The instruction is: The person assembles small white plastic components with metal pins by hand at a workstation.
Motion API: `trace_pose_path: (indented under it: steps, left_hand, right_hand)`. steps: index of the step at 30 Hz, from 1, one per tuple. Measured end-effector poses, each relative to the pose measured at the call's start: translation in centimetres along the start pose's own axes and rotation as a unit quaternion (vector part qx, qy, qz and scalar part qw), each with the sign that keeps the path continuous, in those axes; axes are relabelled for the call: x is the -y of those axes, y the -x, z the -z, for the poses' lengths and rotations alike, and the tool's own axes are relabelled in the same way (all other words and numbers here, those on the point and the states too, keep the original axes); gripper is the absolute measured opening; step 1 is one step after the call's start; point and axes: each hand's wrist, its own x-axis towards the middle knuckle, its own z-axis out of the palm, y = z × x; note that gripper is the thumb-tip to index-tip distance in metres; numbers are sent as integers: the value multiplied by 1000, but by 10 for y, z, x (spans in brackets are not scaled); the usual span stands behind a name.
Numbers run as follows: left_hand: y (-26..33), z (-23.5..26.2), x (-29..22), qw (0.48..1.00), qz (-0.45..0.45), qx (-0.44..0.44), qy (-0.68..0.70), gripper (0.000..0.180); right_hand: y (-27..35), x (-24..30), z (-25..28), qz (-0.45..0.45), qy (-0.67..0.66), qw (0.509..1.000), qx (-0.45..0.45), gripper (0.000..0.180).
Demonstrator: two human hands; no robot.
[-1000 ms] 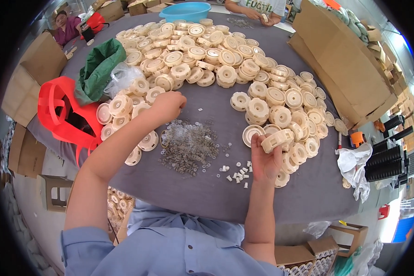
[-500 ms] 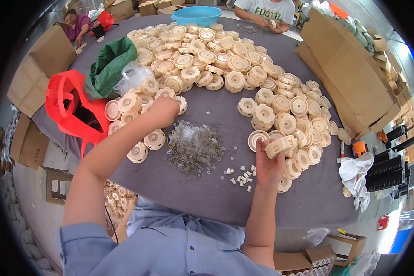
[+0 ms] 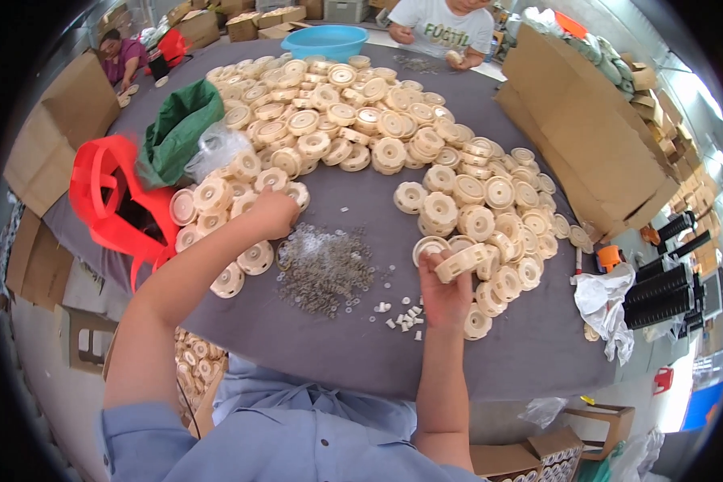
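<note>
While white plugs (image 3: 407, 320) lie nearest on the desk (image 3: 506, 369), the partly curled right hand (image 3: 446, 296) pinches a tilted cream disc (image 3: 463, 263) beside the disc pile (image 3: 500, 193); past small grey parts (image 3: 321, 277), the left hand (image 3: 273, 214) — grip hidden, cannot tell — curls at another disc (image 3: 299, 194).

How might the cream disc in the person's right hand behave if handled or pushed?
The cream disc is probably stiff: it shows no bend in the right hand. It seems fairly light, since that hand alone supports it. Its round outline suggests it could roll if stood on edge.
</note>
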Motion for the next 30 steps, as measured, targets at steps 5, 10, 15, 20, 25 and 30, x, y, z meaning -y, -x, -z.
trace_pose_path:
  steps: [5,10,15,20,25,30]
  left_hand:
    - [1,7,0,999,13,20,43,8]
    - [-10,3,0,997,-6,-19,69,10]
    - [5,2,12,998,0,-59,1,6]
    - [47,15,-37,895,-77,-234,373,10]
    - [68,10,-108,719,-98,-168,667,13]
    - [65,-11,-102,659,-131,-136,728,15]
  right_hand:
    - [-5,-6,8,-33,-65,991,115,20]
    - [0,3,3,-43,4,992,123,19]
    - [4,-14,18,-38,122,988,91,43]
    - [10,-24,16,-47,304,946,102,35]
    - [20,-27,-6,-16,460,867,192,28]
    - [17,-31,-10,-20,519,828,213,23]
